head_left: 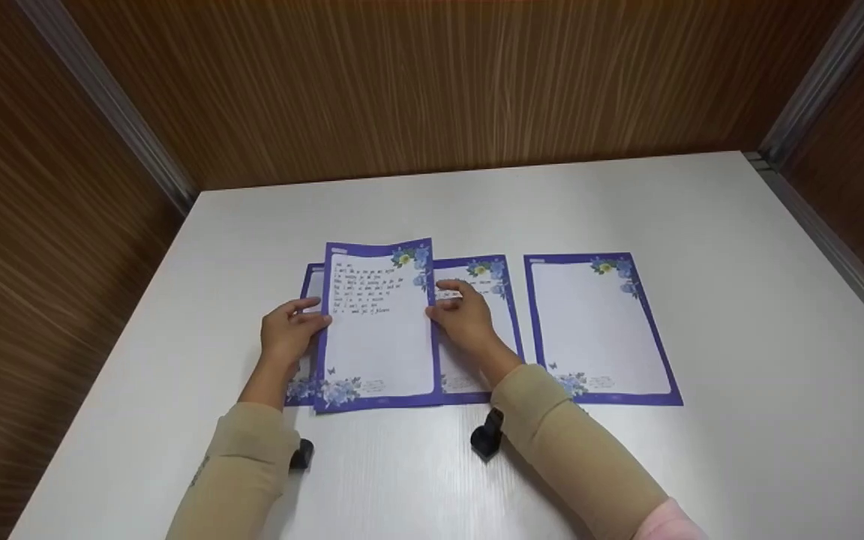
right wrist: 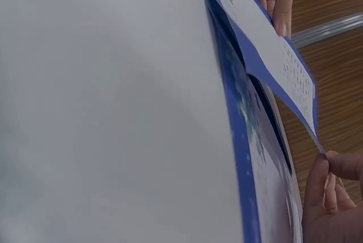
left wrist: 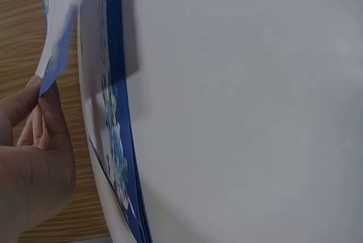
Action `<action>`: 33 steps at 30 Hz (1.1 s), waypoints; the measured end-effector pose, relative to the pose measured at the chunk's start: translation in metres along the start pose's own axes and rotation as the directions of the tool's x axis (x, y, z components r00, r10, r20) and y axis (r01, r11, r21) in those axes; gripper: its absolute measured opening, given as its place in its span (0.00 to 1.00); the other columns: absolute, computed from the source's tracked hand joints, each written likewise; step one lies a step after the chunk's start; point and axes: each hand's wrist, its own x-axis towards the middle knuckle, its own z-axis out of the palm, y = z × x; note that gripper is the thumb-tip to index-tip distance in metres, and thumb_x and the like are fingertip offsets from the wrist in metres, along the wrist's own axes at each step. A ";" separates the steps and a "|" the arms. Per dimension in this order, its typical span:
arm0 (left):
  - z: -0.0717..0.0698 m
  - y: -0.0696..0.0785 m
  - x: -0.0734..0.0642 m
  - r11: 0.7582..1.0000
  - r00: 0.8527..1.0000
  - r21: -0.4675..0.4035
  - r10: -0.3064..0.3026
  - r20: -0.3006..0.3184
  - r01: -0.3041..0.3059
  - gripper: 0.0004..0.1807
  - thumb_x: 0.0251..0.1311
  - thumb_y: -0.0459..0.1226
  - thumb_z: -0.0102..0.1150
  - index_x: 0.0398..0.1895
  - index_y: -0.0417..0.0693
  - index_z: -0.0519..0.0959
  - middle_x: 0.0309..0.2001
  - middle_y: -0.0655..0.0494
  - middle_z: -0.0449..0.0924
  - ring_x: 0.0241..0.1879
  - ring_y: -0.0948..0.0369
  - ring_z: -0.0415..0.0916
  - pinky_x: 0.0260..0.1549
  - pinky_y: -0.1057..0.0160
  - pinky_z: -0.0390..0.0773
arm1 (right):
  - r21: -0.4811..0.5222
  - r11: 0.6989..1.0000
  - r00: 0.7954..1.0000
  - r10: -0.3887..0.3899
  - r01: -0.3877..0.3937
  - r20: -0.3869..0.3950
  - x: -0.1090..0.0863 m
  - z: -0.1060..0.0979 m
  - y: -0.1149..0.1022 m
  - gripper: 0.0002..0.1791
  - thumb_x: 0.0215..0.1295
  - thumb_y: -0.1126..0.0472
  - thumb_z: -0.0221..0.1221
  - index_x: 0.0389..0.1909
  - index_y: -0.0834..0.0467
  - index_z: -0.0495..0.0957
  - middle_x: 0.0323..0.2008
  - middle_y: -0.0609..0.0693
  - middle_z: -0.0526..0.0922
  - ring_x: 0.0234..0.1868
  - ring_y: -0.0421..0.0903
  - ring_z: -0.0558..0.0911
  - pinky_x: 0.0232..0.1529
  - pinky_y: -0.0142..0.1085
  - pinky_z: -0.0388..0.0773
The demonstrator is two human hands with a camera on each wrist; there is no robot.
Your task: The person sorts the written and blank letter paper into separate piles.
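Note:
Between both hands hangs a purple-bordered sheet of letter paper [head_left: 379, 352] with handwriting on its upper half and blue flowers in two corners. My left hand [head_left: 286, 334] pinches its left edge between thumb and finger; the left wrist view shows that hand [left wrist: 39, 141] at the paper's edge. My right hand [head_left: 466, 315] pinches the right edge, and the right wrist view shows its thumb and finger [right wrist: 317, 180] meeting on it. Beneath, raised off the table, the held sheet overlaps a left sheet [head_left: 303, 394] and a middle sheet [head_left: 469, 375] that bears some writing.
A third matching sheet [head_left: 597, 330], with no writing visible, lies to the right on the white table [head_left: 762, 300]. Black objects sit by the forearms, one on the left [head_left: 302, 454] and one on the right [head_left: 486, 436]. Wood-grain panels [head_left: 462, 82] enclose the table's back and sides.

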 end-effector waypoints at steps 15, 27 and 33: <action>0.032 0.008 -0.001 1.000 0.999 -0.021 0.010 0.032 -0.010 0.19 0.59 0.31 0.62 0.56 0.43 0.78 0.47 0.45 0.80 0.38 0.57 0.80 0.33 0.68 0.79 | 0.000 1.000 0.999 -0.018 0.018 -0.031 0.005 -0.031 0.008 0.21 0.60 0.69 0.62 0.55 0.60 0.75 0.38 0.55 0.81 0.36 0.46 0.78 0.34 0.31 0.74; 0.064 0.013 -0.002 0.997 0.997 0.011 0.079 0.019 -0.079 0.18 0.57 0.29 0.64 0.53 0.41 0.80 0.42 0.47 0.82 0.37 0.58 0.79 0.33 0.68 0.78 | 0.010 1.000 0.998 -0.006 0.006 -0.065 0.008 -0.060 0.013 0.22 0.59 0.70 0.62 0.55 0.63 0.75 0.40 0.58 0.82 0.39 0.48 0.80 0.34 0.30 0.76; 0.077 0.016 -0.004 0.998 0.998 0.019 0.054 0.037 -0.055 0.18 0.57 0.30 0.64 0.52 0.42 0.80 0.42 0.47 0.81 0.37 0.57 0.79 0.33 0.67 0.79 | -0.048 0.998 0.996 0.034 -0.038 -0.078 0.007 -0.073 0.015 0.22 0.60 0.68 0.63 0.56 0.61 0.75 0.40 0.58 0.83 0.39 0.48 0.80 0.38 0.33 0.74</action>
